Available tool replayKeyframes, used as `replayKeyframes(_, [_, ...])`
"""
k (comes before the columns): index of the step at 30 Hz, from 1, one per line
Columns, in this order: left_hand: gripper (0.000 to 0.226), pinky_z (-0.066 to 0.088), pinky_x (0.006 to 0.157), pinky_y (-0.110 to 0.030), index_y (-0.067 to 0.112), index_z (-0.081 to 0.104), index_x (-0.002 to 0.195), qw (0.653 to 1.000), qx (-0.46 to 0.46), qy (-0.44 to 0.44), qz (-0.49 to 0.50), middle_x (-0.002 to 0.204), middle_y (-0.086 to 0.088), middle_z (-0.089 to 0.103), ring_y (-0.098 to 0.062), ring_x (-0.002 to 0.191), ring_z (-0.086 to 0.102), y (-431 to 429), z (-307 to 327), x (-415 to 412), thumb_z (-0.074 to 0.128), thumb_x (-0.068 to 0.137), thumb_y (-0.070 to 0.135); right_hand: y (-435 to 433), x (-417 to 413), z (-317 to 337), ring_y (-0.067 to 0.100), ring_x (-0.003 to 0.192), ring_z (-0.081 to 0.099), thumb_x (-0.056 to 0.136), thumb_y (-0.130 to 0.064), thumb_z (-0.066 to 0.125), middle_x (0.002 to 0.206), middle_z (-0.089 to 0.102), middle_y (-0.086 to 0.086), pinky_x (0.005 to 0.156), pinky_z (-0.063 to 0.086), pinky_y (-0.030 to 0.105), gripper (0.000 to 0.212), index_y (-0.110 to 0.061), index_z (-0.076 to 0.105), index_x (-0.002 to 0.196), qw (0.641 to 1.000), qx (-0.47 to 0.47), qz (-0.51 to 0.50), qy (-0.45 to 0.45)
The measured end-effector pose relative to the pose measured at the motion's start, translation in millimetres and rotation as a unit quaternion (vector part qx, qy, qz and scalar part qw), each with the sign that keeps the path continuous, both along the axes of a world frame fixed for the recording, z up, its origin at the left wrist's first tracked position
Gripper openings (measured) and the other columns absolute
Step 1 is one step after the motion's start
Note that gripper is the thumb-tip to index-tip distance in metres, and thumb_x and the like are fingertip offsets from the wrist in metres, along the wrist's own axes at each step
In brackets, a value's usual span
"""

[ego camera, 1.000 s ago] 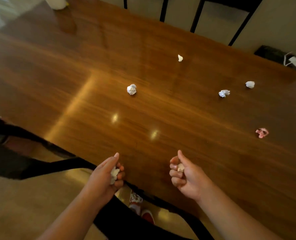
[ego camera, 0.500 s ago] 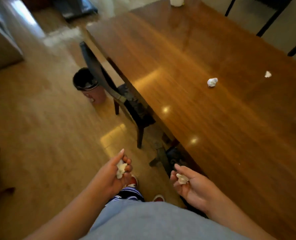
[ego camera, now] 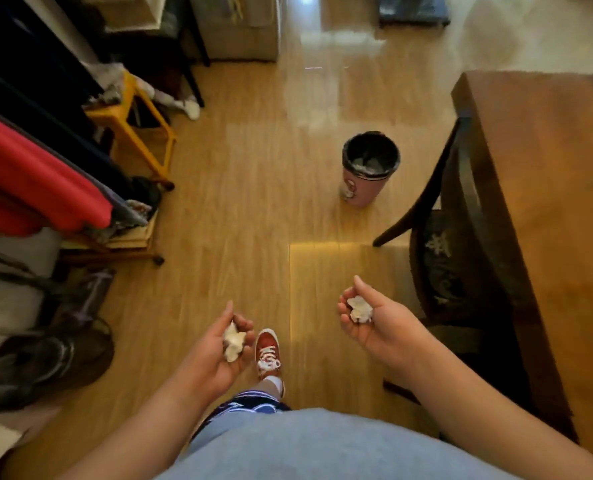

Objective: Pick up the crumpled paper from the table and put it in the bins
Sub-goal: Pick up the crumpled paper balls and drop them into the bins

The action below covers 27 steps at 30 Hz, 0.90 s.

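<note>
My left hand (ego camera: 215, 348) holds a white crumpled paper ball (ego camera: 233, 341) between curled fingers and thumb, low in the middle of the view. My right hand (ego camera: 374, 323) cups a second crumpled paper ball (ego camera: 359, 309) in its palm, fingers curled around it. A pink bin (ego camera: 369, 168) with a black liner stands on the wooden floor ahead, some white paper inside it. Both hands are well short of the bin. The brown table (ego camera: 548, 188) runs along the right edge; no paper shows on its visible part.
A dark wooden chair (ego camera: 440, 244) is tucked at the table's near side, just right of the bin. A yellow stool (ego camera: 139, 133), red and dark fabrics and bags crowd the left. My red shoe (ego camera: 267, 351) steps on open floor between.
The view has swung left from the table to the floor. The bin is now straight ahead and closer. Both hands still hold their paper balls.
</note>
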<state>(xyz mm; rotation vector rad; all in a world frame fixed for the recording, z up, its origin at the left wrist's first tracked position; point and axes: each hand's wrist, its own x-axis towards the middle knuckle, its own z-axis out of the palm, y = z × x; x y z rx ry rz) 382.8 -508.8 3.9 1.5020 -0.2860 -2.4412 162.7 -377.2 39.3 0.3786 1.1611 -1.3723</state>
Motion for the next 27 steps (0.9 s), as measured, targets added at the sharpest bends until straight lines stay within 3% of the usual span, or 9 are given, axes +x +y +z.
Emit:
replayKeyframes(5, [0.022, 0.046, 0.037, -0.017, 0.016, 0.059, 0.065, 0.999, -0.008, -0.031, -0.001, 0.062, 0.0, 0.06, -0.009, 0.048, 0.06, -98.1, -2.4, 17.8, 0.067, 0.075, 0.034, -100.7, -3.2, -5.9, 0.016, 0.07, 0.064, 0.09, -0.027, 0.064, 0.075, 0.064, 0.008, 0.057, 0.057, 0.024, 0.021, -0.008, 0.066, 0.08, 0.999, 0.009, 0.016, -0.027])
replayKeyframes(10, [0.022, 0.048, 0.038, -0.021, 0.015, 0.061, 0.063, 0.999, -0.005, -0.038, 0.005, 0.063, -0.002, 0.062, -0.011, 0.05, 0.061, -164.6, -6.9, -2.3, 0.067, 0.075, 0.032, -144.1, -29.8, -15.6, 0.018, 0.069, 0.066, 0.084, -0.025, 0.069, 0.076, 0.066, 0.009, 0.056, 0.057, 0.027, 0.019, -0.006, 0.068, 0.081, 0.999, 0.047, -0.012, -0.023])
replayKeyframes(13, [0.022, 0.048, 0.038, -0.021, 0.015, 0.063, 0.06, 0.999, -0.01, -0.03, 0.008, 0.064, -0.001, 0.062, -0.011, 0.051, 0.06, -199.0, -8.9, -34.1, 0.067, 0.074, 0.032, -157.2, -56.2, -23.3, 0.02, 0.072, 0.067, 0.083, -0.026, 0.072, 0.075, 0.069, 0.011, 0.06, 0.058, 0.028, 0.022, -0.004, 0.07, 0.085, 0.995, 0.09, -0.037, -0.02])
replayKeyframes(18, [0.02, 0.048, 0.04, -0.021, 0.016, 0.062, 0.063, 1.0, -0.018, -0.006, -0.015, 0.065, 0.0, 0.061, -0.011, 0.053, 0.06, -263.1, -10.2, -111.8, 0.066, 0.074, 0.033, -183.2, -115.2, -39.3, 0.02, 0.069, 0.066, 0.084, -0.026, 0.07, 0.074, 0.068, 0.011, 0.052, 0.057, 0.028, 0.022, -0.004, 0.07, 0.083, 0.988, 0.141, -0.059, -0.033])
replayKeyframes(27, [0.022, 0.049, 0.039, -0.02, 0.017, 0.059, 0.065, 0.999, -0.032, 0.002, 0.007, 0.066, 0.0, 0.06, -0.011, 0.053, 0.059, -382.7, 10.9, -244.8, 0.062, 0.079, 0.033, -287.1, -249.9, -47.5, 0.019, 0.066, 0.065, 0.086, -0.024, 0.068, 0.072, 0.067, 0.01, 0.053, 0.057, 0.027, 0.02, -0.004, 0.067, 0.083, 0.989, 0.129, -0.051, -0.048])
